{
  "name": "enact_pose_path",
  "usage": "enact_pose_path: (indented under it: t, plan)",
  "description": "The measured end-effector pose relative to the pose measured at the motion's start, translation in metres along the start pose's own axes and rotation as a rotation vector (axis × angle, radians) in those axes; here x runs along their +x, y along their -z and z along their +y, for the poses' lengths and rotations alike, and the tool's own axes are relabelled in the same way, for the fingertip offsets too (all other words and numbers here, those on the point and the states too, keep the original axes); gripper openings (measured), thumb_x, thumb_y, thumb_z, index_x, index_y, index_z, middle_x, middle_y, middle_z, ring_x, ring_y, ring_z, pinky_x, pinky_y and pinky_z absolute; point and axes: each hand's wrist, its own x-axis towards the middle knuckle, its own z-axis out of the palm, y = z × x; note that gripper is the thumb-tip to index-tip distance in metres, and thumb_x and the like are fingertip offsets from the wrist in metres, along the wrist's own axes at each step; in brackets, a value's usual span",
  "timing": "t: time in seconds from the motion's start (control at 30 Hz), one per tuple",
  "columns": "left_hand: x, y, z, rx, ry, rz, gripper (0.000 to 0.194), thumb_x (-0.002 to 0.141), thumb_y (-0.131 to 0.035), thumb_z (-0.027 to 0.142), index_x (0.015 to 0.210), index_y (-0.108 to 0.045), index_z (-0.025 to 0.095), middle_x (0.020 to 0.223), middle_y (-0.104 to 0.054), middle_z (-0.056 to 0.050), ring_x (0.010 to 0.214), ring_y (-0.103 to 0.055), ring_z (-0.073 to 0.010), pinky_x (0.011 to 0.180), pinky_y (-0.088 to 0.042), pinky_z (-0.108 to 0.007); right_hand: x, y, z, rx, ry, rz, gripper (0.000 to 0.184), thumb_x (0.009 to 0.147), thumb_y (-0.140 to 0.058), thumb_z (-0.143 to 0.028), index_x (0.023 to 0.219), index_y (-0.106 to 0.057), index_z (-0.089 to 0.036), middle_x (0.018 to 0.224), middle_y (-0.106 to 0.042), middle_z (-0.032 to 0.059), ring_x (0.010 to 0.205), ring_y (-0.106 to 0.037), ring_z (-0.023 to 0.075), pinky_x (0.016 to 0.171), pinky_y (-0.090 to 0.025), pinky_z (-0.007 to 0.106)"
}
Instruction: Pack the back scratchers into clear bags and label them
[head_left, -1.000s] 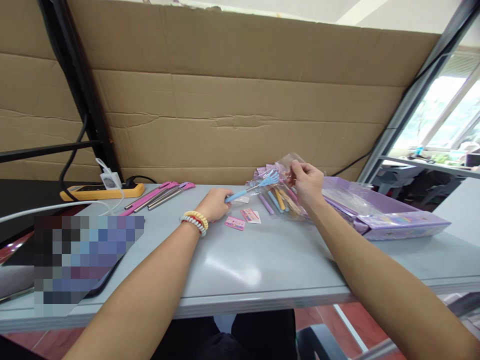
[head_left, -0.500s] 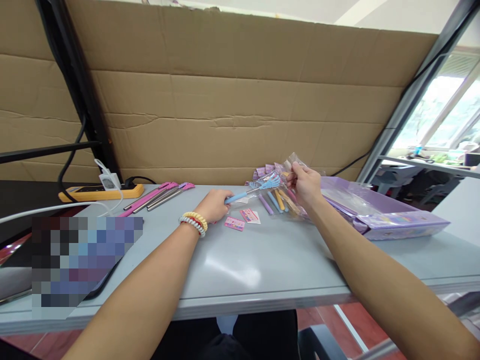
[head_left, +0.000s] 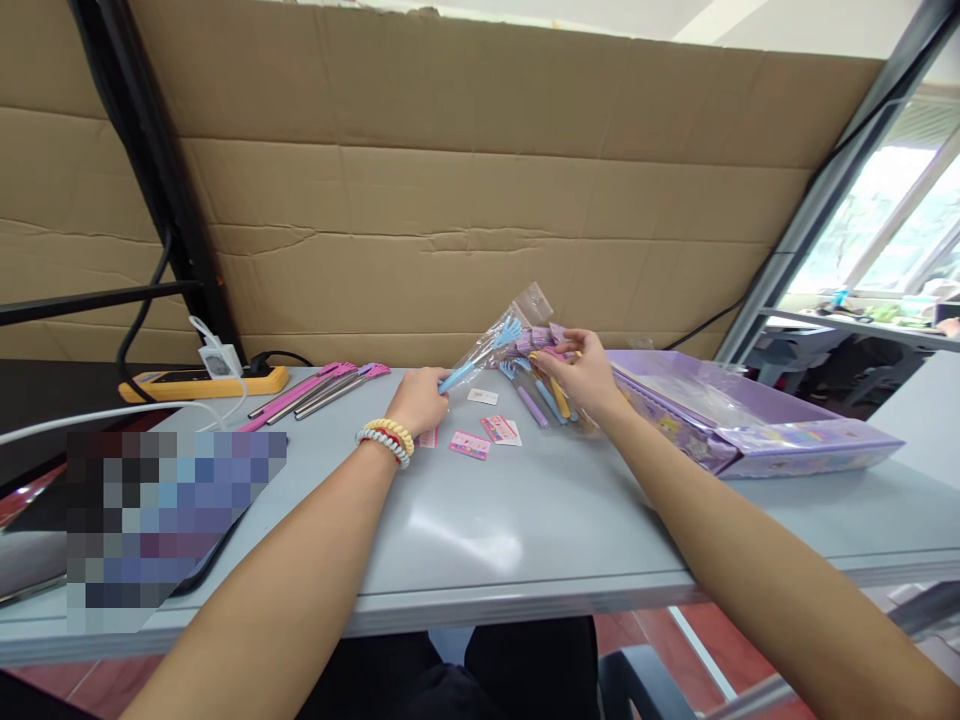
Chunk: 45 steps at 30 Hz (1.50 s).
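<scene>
My left grip [head_left: 420, 400] is closed round the handle end of a blue scratcher [head_left: 457, 376], well to the left of the purple box [head_left: 814, 447]. The scratcher slants up towards the cardboard wall [head_left: 450, 200], its head inside a clear sleeve [head_left: 534, 303]. My right grip [head_left: 589, 375], just left of the box, has thumb and fingers drawn nearly together over the bundle of pastel scratchers [head_left: 532, 405]; I can't tell whether I have hold of one.

Since I have the blue one by its end only, I judge a knock on its head could twist it, and the slick film might slide off if tipped. A careless pinch on the right could drag several wrapped pieces along, as they lie tangled.

My left forearm reaches forward, its banded wrist low above the desk [head_left: 465, 560]. My right forearm slants in past the box's near-left side, fingers pointing left.

Farther out, pink cards [head_left: 470, 446] lie left of the box, and pink-headed rods [head_left: 322, 395] farther left again.
</scene>
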Motion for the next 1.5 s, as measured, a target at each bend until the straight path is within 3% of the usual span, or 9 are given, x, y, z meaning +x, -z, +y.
enact_pose_path:
  t: [0.13, 0.2, 0.27, 0.43, 0.57, 0.87, 1.13, 1.3, 1.5]
  plan:
    - [0.0, -0.001, -0.001, 0.054, 0.038, 0.023, 0.031, 0.071, -0.05, 0.01, 0.093, -0.069, 0.02, 0.077, -0.069, -0.005, 0.07, -0.06, -0.0187, 0.063, -0.042, -0.026, -0.012, -0.001, -0.01, -0.375, 0.23, -0.541, 0.026, 0.072, -0.061, -0.043, 0.078, -0.058, -0.018, 0.072, -0.062, 0.0024, 0.067, -0.055, 0.0154, 0.062, -0.04, 0.028]
    - [-0.001, -0.003, -0.001, 0.083, 0.03, 0.019, 0.029, 0.07, -0.049, 0.01, 0.088, -0.069, 0.021, 0.076, -0.069, -0.006, 0.069, -0.059, -0.0192, 0.062, -0.042, -0.026, -0.018, -0.005, -0.014, -0.485, 0.232, -0.764, 0.031, 0.075, -0.058, -0.05, 0.071, -0.058, -0.019, 0.069, -0.062, 0.0019, 0.064, -0.054, 0.0147, 0.057, -0.037, 0.026]
    - [-0.002, -0.004, 0.0, 0.091, 0.016, 0.023, 0.029, 0.071, -0.048, 0.011, 0.089, -0.068, 0.021, 0.076, -0.068, -0.005, 0.069, -0.059, -0.0195, 0.061, -0.041, -0.027, -0.023, -0.01, -0.015, -0.579, 0.219, -0.872, 0.039, 0.075, -0.055, -0.058, 0.069, -0.057, -0.019, 0.068, -0.063, 0.0023, 0.062, -0.053, 0.0145, 0.054, -0.033, 0.026]
    - [-0.002, -0.006, 0.001, 0.057, 0.0, 0.038, 0.032, 0.072, -0.047, 0.011, 0.095, -0.066, 0.022, 0.081, -0.069, -0.005, 0.072, -0.06, -0.0185, 0.065, -0.041, -0.026, -0.029, -0.02, -0.014, -0.786, 0.174, -0.901, 0.056, 0.075, -0.041, -0.074, 0.07, -0.058, -0.02, 0.075, -0.065, 0.0072, 0.066, -0.055, 0.0186, 0.054, -0.031, 0.027]
    - [-0.002, -0.006, 0.001, 0.064, -0.011, 0.04, 0.029, 0.072, -0.047, 0.011, 0.091, -0.066, 0.021, 0.077, -0.068, -0.004, 0.068, -0.058, -0.0177, 0.063, -0.04, -0.026, -0.03, -0.023, -0.017, -0.834, 0.149, -0.934, 0.06, 0.071, -0.042, -0.078, 0.071, -0.059, -0.02, 0.072, -0.064, 0.0082, 0.072, -0.057, 0.0214, 0.056, -0.032, 0.028]
    - [-0.004, -0.005, 0.003, 0.073, -0.044, 0.018, 0.026, 0.073, -0.047, 0.01, 0.087, -0.065, 0.022, 0.075, -0.067, -0.004, 0.065, -0.057, -0.0171, 0.059, -0.038, -0.025, -0.028, -0.022, -0.02, -0.627, 0.035, -1.013, 0.041, 0.063, -0.065, -0.059, 0.064, -0.053, -0.019, 0.062, -0.056, 0.0008, 0.06, -0.048, 0.0144, 0.052, -0.03, 0.026]
    - [-0.005, -0.005, 0.005, 0.068, -0.025, -0.018, 0.026, 0.073, -0.047, 0.009, 0.087, -0.065, 0.021, 0.076, -0.067, -0.004, 0.066, -0.058, -0.0168, 0.058, -0.039, -0.024, -0.029, -0.017, -0.021, -0.471, 0.187, -0.884, 0.023, 0.074, -0.057, -0.038, 0.068, -0.044, -0.02, 0.066, -0.053, -0.0005, 0.06, -0.044, 0.0127, 0.053, -0.031, 0.025]
    - [-0.005, -0.005, 0.005, 0.06, -0.018, -0.038, 0.024, 0.074, -0.047, 0.011, 0.087, -0.064, 0.021, 0.076, -0.066, -0.004, 0.062, -0.058, -0.0168, 0.057, -0.039, -0.025, -0.024, -0.011, -0.018, -0.481, 0.347, -0.537, 0.019, 0.08, -0.045, -0.033, 0.066, -0.041, -0.021, 0.06, -0.05, 0.0002, 0.057, -0.042, 0.0137, 0.054, -0.029, 0.026]
    - [-0.007, -0.004, 0.006, 0.054, 0.014, -0.068, 0.025, 0.075, -0.046, 0.012, 0.089, -0.064, 0.021, 0.074, -0.065, -0.004, 0.056, -0.056, -0.0153, 0.053, -0.038, -0.024, -0.013, -0.004, -0.015, -0.423, 0.306, -0.109, 0.015, 0.073, -0.051, -0.03, 0.065, -0.041, -0.022, 0.056, -0.05, -0.0013, 0.052, -0.043, 0.0133, 0.054, -0.031, 0.027]
